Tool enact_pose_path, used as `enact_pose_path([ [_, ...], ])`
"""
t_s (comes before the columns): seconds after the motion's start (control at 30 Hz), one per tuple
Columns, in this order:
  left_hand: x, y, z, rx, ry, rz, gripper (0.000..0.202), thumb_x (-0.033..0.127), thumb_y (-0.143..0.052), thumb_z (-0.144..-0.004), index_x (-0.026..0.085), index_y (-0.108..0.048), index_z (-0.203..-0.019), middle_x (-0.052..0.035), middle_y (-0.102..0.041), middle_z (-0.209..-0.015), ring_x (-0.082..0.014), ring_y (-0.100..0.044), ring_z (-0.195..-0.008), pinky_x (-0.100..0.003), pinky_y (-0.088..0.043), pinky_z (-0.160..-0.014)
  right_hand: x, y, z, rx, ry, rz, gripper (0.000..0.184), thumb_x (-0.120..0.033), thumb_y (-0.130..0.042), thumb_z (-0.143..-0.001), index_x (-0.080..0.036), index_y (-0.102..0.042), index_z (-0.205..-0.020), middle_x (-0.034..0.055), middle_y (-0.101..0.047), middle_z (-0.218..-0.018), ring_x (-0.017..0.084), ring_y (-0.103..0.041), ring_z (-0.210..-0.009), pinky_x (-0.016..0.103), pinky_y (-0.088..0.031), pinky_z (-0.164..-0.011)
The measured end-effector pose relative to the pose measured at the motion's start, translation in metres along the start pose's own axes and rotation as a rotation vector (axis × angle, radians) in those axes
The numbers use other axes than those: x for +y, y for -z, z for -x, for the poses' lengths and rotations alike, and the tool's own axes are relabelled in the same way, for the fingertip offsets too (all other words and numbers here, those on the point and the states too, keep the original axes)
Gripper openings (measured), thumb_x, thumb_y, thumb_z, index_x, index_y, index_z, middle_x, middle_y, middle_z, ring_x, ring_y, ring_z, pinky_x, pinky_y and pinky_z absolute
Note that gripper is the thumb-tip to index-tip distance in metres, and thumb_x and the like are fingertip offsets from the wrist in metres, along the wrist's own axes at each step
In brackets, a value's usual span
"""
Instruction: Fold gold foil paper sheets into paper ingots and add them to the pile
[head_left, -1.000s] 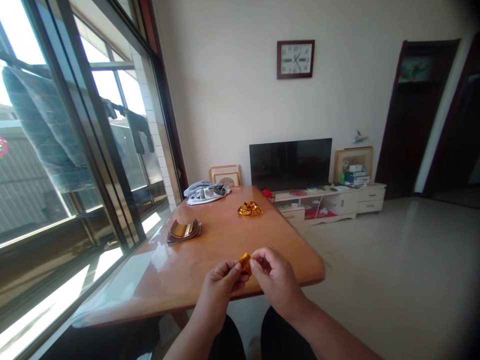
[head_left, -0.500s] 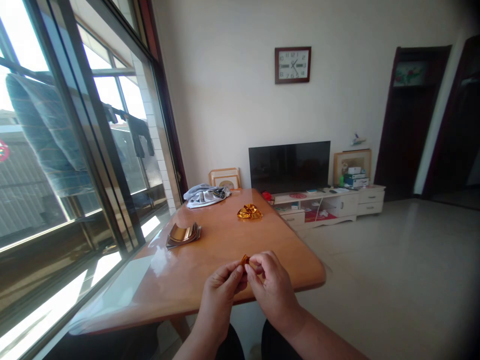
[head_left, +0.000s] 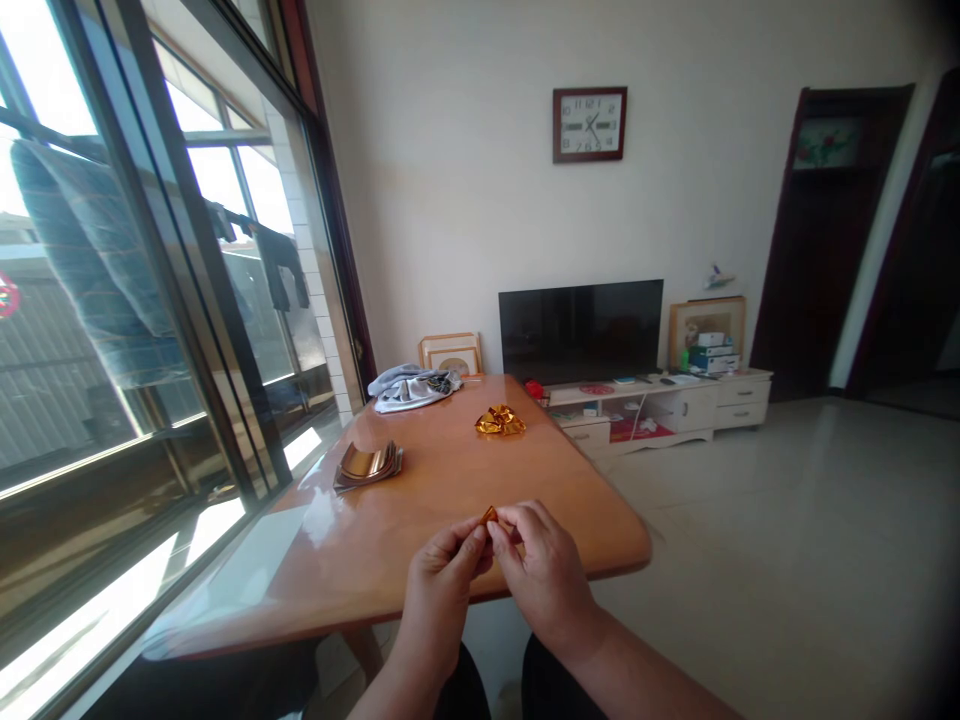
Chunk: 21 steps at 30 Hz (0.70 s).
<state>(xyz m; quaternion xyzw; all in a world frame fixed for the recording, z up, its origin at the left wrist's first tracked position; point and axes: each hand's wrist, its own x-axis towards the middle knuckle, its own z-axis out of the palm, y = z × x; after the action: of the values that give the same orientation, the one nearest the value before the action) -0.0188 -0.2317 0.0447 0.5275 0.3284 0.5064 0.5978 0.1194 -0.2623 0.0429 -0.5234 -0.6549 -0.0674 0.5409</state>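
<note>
Between my hands is a small folded piece of shiny gold foil paper (head_left: 489, 515), mostly covered by the fingers. My left hand (head_left: 442, 570) pinches it from the left with thumb and forefinger. From the right, the thumb and fingertips of my right hand (head_left: 541, 560) close on the same piece. Both hands are held just over the near edge of the wooden table (head_left: 442, 480). Farther back on the table lies a small heap of folded gold foil pieces (head_left: 500, 421). A stack of curved gold foil sheets (head_left: 367, 463) rests to the left.
Crumpled grey-white cloth (head_left: 412, 390) lies at the table's far end. Beyond it stand picture frames (head_left: 450, 355), a black television (head_left: 581, 332) and a low white cabinet (head_left: 731, 400). A large window (head_left: 225, 300) runs along the left side.
Both hands keep their hold on the foil piece, with only slight finger movement. The view has tilted a little; the heap and the stack lie as before.
</note>
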Motion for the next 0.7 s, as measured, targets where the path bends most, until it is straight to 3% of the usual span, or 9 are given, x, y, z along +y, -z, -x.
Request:
enact_pose_path([
  [0.33, -0.0024, -0.0008, 0.0014, 0.112, -0.067, -0.087, 0.040, 0.043, -0.078, -0.076, 0.017, -0.078, -0.106, -0.0084, -0.076, -0.099, -0.0225, -0.067, -0.092, -0.034, -0.054, -0.086, 0.0010, -0.0013, 0.0034, 0.037, -0.055, 0.028, 0.017, -0.025, -0.059, -0.094, -0.022, -0.061, -0.110, 0.0070, -0.065, -0.096, 0.020, -0.063, -0.080, 0.032, -0.051, -0.075],
  [0.7, -0.0086, 0.0002, -0.0004, 0.105, -0.136, -0.138, 0.037, 0.043, -0.074, -0.079, 0.016, -0.077, -0.104, -0.0085, -0.076, -0.097, -0.0224, -0.069, -0.089, -0.035, -0.055, -0.085, 0.0023, -0.0073, 0.0020, 0.051, -0.016, -0.018, 0.005, -0.019, -0.057, -0.094, -0.022, -0.061, -0.097, 0.0032, -0.064, -0.086, 0.018, -0.061, -0.078, 0.030, -0.050, -0.073],
])
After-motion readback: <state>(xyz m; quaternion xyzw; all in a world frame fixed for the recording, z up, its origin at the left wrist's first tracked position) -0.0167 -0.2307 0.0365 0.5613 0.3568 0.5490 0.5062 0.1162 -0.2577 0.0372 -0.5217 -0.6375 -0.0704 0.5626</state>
